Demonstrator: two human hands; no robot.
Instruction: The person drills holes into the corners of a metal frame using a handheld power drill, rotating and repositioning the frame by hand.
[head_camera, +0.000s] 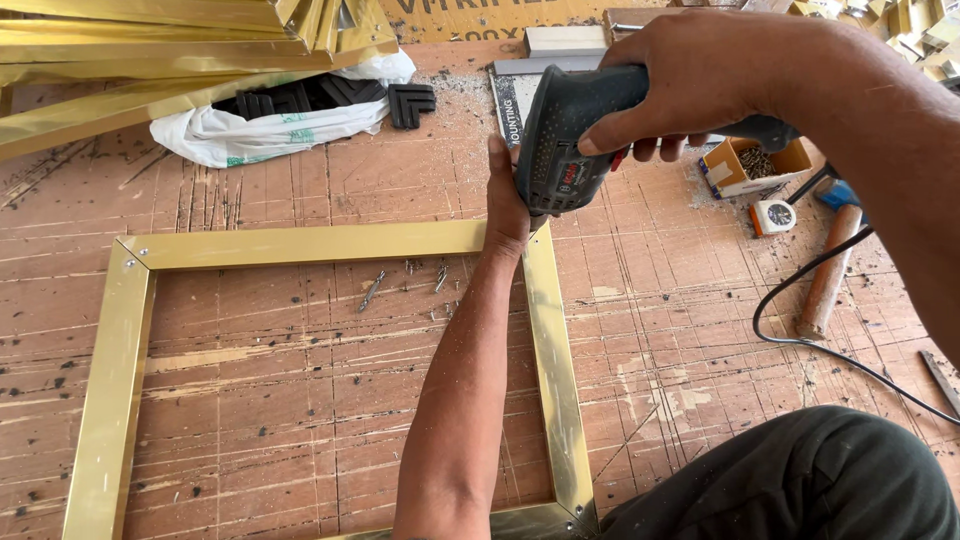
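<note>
Head view shows the right hand (700, 75) wrapped tight around the grip of a dark corded power drill (565, 135), held nose-down over the far right corner of a gold metal frame (310, 243) lying flat on the worn wooden board (300, 400). The left hand (508, 205) presses on that corner, touching the drill's front, fingers hidden; loose screws (372, 290) lie inside the frame

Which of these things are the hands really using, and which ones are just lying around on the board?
In use:
- dark green electric drill, gripped by the right hand
- shiny gold metal frame, its corner steadied by the left hand

Lying about:
- wooden-handled hammer
- small cardboard box of screws
- black plastic corner brackets by a white plastic bag
- loose screws inside the frame
</note>
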